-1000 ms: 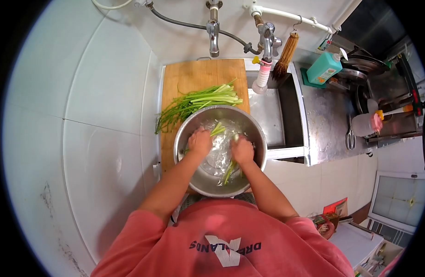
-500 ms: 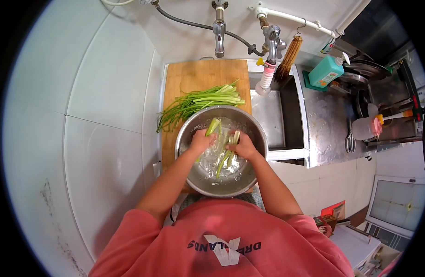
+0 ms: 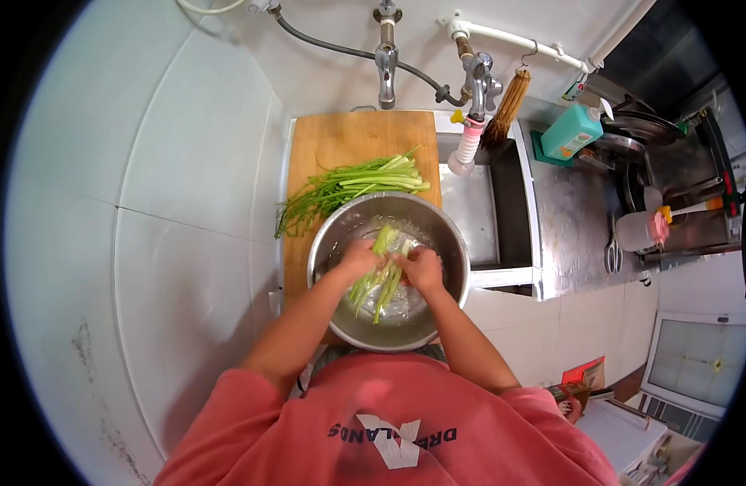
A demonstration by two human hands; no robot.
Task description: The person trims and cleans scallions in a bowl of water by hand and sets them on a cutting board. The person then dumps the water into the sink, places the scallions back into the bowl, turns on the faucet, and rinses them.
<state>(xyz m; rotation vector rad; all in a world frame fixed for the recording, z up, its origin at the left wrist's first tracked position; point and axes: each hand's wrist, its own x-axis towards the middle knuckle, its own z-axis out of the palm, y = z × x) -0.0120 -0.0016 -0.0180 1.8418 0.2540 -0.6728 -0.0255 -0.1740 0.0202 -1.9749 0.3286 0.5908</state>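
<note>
A large steel basin with water in it stands on the front of a wooden cutting board. Inside the basin, my left hand is closed round green celery stalks. My right hand grips more pale green stalks close beside it, near the basin's middle. The fingertips of both hands are partly hidden by the stalks and the water. Behind the basin a pile of green stalks lies across the board.
Right of the board is a metal sink under a tap with a pink and white hose end. A brush hangs nearby. On the counter stand a teal bottle, scissors and pans.
Both hands have drawn closer together over the middle of the basin. The stalks, lower in the water and farther apart a second ago, are now raised side by side.
</note>
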